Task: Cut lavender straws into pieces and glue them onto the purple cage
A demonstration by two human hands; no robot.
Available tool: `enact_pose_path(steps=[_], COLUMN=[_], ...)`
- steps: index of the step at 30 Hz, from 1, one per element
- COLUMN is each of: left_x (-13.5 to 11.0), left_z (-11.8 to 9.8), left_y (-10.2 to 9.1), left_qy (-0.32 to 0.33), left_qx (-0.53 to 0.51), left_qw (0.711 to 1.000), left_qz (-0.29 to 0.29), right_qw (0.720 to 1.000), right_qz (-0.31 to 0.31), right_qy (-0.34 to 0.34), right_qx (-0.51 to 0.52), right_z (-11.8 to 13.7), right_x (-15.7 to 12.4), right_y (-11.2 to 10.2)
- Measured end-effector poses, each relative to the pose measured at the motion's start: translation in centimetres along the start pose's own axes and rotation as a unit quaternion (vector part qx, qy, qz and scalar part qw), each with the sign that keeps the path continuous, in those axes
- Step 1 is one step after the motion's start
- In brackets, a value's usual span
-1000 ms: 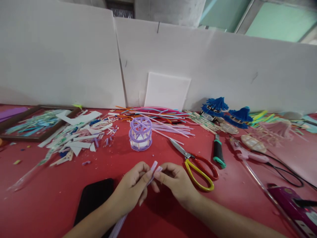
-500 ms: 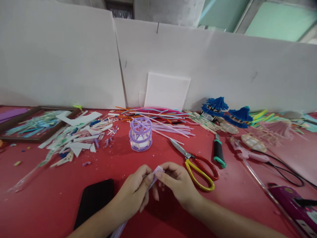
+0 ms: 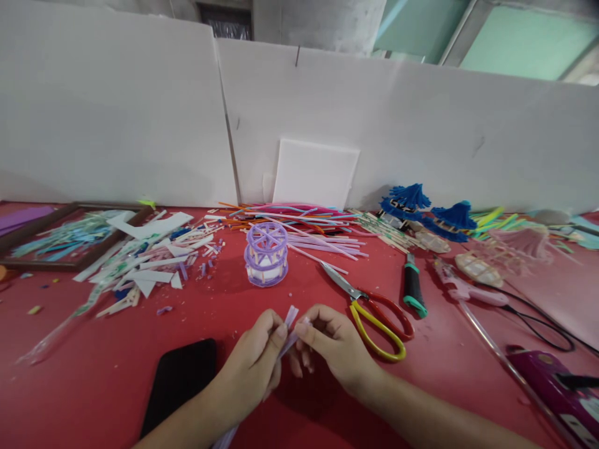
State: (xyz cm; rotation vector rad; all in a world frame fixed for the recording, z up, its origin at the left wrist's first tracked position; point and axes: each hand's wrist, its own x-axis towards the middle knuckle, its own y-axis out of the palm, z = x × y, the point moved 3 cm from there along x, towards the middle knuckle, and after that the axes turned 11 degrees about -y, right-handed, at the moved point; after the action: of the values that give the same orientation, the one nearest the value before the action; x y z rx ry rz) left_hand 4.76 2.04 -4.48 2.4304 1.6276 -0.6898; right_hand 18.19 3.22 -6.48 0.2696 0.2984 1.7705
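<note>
My left hand [image 3: 255, 357] is closed around a bundle of pale lilac pipe cleaners [image 3: 292, 317]. Their tips stick up between the two hands, and the long lower ends come out under my left forearm. Beside it, my right hand [image 3: 340, 349] pinches a pale strand of the same bundle between thumb and forefinger; the fingers partly hide it. Beyond the hands stands a small round purple model [image 3: 266, 255] of bent pipe cleaners and little posts. Scissors [image 3: 349, 287] with one red and one yellow handle lie just past my right hand.
A black phone [image 3: 180, 383] lies left of my left arm. To the right are a utility knife [image 3: 412, 287], a pink glue gun [image 3: 472, 293] with its cable, and a magenta device [image 3: 556, 393]. Scraps [image 3: 159, 274], loose pipe cleaners [image 3: 322, 240] and blue-roofed models [image 3: 407, 199] line the back.
The lilac tips have spread apart between my fingers, with the strand in my right hand now separated from those in my left. Both hands stay in nearly the same place.
</note>
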Motion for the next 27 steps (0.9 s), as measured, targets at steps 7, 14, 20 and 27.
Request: enact_pose_path(steps=[7,14,20,27], left_x=[0.14,0.05,0.42,0.58], left_z=[0.04,0.25,0.18,0.55], left_y=[0.31,-0.12,-0.23,-0.23], left_qy=[0.007,0.000,0.029,0.023], left_qx=[-0.003,-0.002,-0.032,-0.065], left_qw=[0.999,1.000,0.999,0.998], left_qz=[0.047,0.007,-0.010,-0.005], right_qw=[1.000,1.000,1.000,1.000], right_qz=[0.004,0.009,-0.013,-0.029], right_qy=[0.013,0.008,0.001,0.000], right_qx=[-0.002,0.029,0.018,0.001], right_z=[0.02,0.24,-0.02,0.15], right_x=[-0.04,0.04,0.04,0.05], right_y=[0.03,0.32,-0.18,-0.39])
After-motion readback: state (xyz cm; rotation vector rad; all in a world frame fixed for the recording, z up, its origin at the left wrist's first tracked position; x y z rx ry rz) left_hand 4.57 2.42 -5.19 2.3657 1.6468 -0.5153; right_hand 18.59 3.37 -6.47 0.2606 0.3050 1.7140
